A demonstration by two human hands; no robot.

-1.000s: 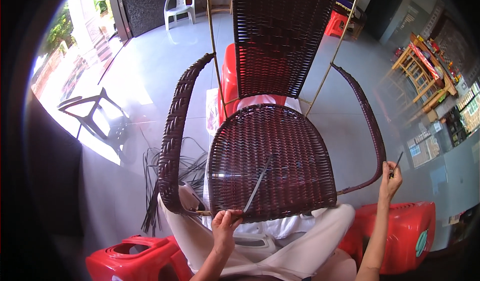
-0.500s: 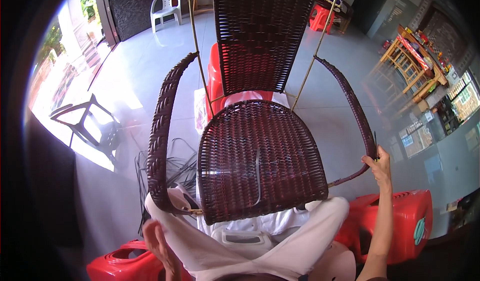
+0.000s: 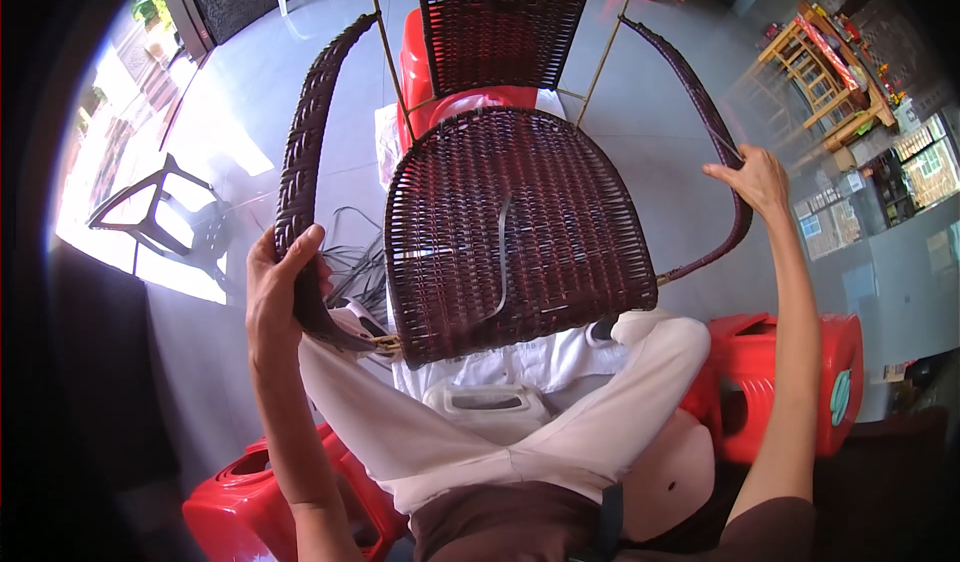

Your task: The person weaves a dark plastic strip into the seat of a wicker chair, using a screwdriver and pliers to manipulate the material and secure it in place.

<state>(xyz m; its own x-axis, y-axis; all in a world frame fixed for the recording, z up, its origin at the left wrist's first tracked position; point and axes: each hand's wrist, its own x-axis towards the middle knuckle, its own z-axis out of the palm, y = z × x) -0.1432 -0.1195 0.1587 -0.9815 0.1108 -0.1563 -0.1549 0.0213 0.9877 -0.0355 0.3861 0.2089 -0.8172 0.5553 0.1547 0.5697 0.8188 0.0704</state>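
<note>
Far left: one dark frame on the floor, in bright light. Below it, one red plastic stool. One left hand, grip closed around the thickly braided left armrest, thumb on the inner side. Just right of that, a tangle of black strips on the floor, too many to count.

Middle: one dark brown woven chair, in front of the person's knees; one seat, one backrest, two armrests. One pale strip lies on the seat, slightly curved.

Right: one right hand, grip narrow, holding the thinner right armrest. Lower right, one more red stool bearing one green loop.
</note>
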